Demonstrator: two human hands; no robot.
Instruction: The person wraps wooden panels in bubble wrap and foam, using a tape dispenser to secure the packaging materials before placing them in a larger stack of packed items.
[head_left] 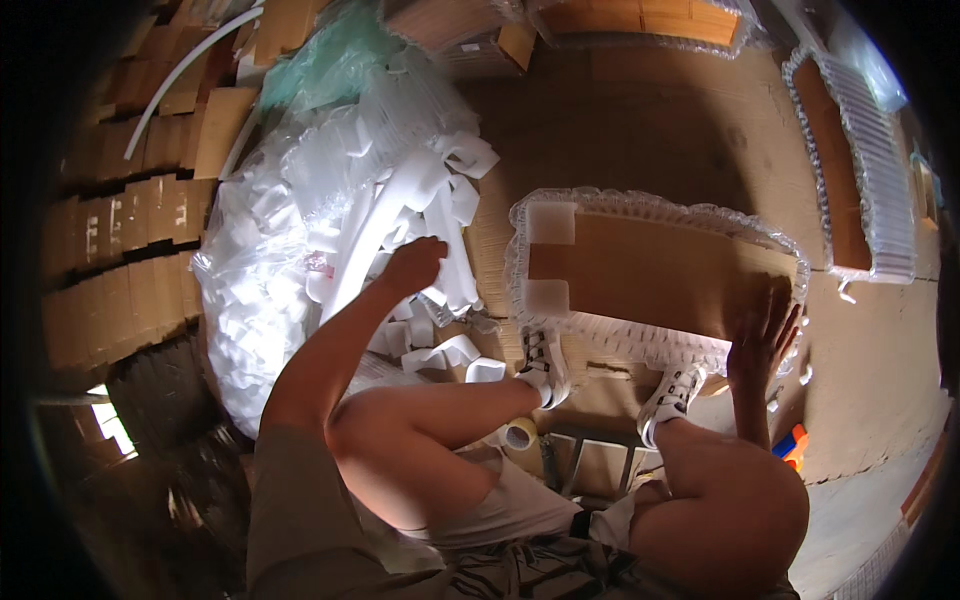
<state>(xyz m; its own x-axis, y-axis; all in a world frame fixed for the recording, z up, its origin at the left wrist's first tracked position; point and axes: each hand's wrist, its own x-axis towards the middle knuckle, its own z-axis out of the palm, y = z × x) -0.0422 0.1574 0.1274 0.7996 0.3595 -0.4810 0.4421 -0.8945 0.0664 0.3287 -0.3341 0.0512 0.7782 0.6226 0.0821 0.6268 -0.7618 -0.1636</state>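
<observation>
While the right hand is resting on the right end of a brown board, its fingers are lying extended and slightly apart, clamping nothing. The board is lying on the cardboard-covered floor, just ahead of the person's white shoes, and bubble wrap is bordering its edges. Two white foam pads are covering its left corners, one at the far corner and one at the near corner, with a bare stretch of the left edge showing between them.

Left of the board, the left hand is reaching to a heap of white foam strips. Its fingers are curling inward, close together; whether they are clamping a strip I cannot tell. Beside the strips, a clear plastic bag is bulging with foam pieces, and green plastic is lying at the heap's far end.

Near the shoes, a roll of tape is sitting on the floor, and an orange and blue object is lying near the right forearm. Toward the floor's right edge, another wrapped panel is lying lengthwise, while stacked cardboard is filling the left edge.
</observation>
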